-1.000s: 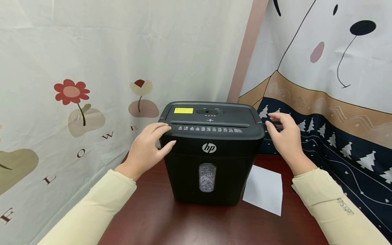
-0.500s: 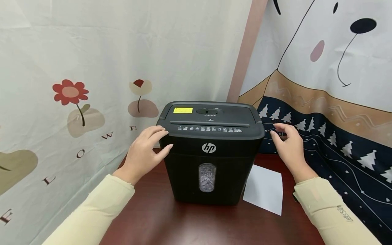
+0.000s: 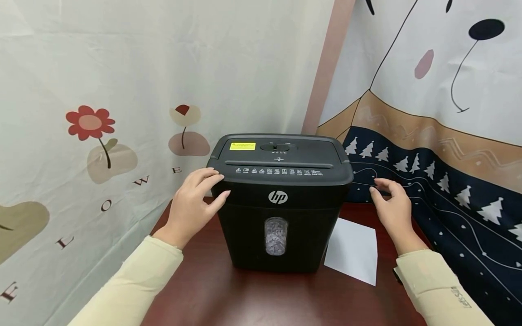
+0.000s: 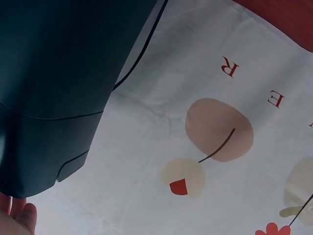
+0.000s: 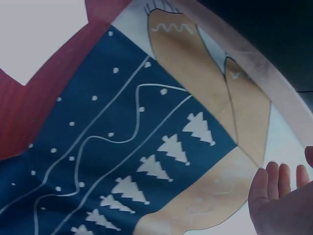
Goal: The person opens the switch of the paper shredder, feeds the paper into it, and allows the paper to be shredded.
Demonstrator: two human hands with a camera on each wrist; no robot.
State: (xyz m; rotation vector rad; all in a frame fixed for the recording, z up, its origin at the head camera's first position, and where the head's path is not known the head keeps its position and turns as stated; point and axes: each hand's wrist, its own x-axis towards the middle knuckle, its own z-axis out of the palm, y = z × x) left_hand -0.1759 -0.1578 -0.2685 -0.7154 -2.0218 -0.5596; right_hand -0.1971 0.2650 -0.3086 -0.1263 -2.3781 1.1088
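A black HP paper shredder [image 3: 278,222] stands upright on the table, with paper shreds showing through its front window [image 3: 276,236]. My left hand [image 3: 190,203] is at the shredder's left front corner, its fingertips against the top edge and the thumb spread below. In the left wrist view, the fingers [image 4: 18,208] meet that edge. To the right of the shredder and apart from it is my right hand [image 3: 392,209], thumb and forefinger bent toward each other with a gap. Nothing is visible in the right hand [image 5: 283,205] in the right wrist view.
A sheet of white paper [image 3: 352,251] lies right of the shredder on the reddish-brown table [image 3: 261,299]. Printed cloth [image 3: 228,68] hangs behind and at both sides. A black cord [image 4: 146,46] runs behind the shredder in the left wrist view.
My right hand has moved right and down, away from the shredder's top right corner. My left hand has shifted slightly down and left along its corner. The shredder and paper stay in place.
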